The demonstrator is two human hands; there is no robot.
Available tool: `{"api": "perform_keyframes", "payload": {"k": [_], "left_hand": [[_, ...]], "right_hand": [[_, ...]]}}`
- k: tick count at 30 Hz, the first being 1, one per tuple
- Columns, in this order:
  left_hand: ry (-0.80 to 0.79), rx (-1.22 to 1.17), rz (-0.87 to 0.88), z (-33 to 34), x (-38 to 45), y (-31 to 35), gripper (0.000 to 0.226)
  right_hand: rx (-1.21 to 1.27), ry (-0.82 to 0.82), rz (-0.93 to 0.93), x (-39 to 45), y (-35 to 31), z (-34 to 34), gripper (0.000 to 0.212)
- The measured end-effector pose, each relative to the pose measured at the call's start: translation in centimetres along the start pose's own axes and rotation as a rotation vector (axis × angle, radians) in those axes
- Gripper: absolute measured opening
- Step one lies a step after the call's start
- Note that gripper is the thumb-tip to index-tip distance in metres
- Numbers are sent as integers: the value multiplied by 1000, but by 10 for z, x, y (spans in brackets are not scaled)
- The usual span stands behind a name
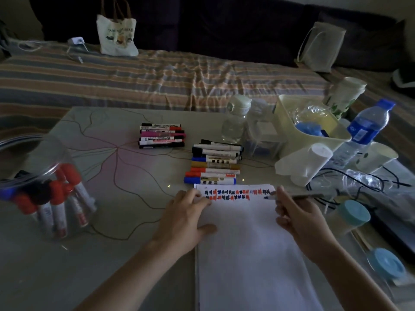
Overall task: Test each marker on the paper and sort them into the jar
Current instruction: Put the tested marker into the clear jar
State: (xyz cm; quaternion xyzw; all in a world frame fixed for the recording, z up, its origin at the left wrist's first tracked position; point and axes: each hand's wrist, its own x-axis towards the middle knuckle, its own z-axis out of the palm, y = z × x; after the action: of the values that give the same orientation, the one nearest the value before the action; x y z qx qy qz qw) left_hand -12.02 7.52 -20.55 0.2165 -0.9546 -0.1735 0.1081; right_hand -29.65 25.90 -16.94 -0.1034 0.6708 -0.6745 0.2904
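Now the left hand (187, 217) lies flat, fingers spread, pressing the paper (247, 243) still. The right hand (296, 215) pinches a marker (292, 196), tip at the colour marks. Best to make a short, light stroke. Farther off lie untested markers (213, 164). The jar (45, 187) stands far left, nothing between.

The left hand (183, 217) presses flat on the paper (247, 243); the right hand (296, 217) grips a marker (292, 196), tip at the scribbles.

left hand (183, 217) flat, fingers spread, right hand (296, 213) curled, pinching
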Motion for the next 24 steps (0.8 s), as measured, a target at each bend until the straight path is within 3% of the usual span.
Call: {"api": "perform_keyframes", "payload": {"k": [3,8,14,24], "left_hand": [[-82,58,22,-1,0,2,67],[-87,54,24,0,1,-1,66],[-88,22,21,2,1,-3,68],[-94,5,2,2,3,-3,69]], "right_hand": [[-340,103,-136,8,13,5,32],[-665,135,-318,30,10,23,15],[-609,278,-325,44,33,21,13],[-590,199,-338,43,35,20,13]]}}
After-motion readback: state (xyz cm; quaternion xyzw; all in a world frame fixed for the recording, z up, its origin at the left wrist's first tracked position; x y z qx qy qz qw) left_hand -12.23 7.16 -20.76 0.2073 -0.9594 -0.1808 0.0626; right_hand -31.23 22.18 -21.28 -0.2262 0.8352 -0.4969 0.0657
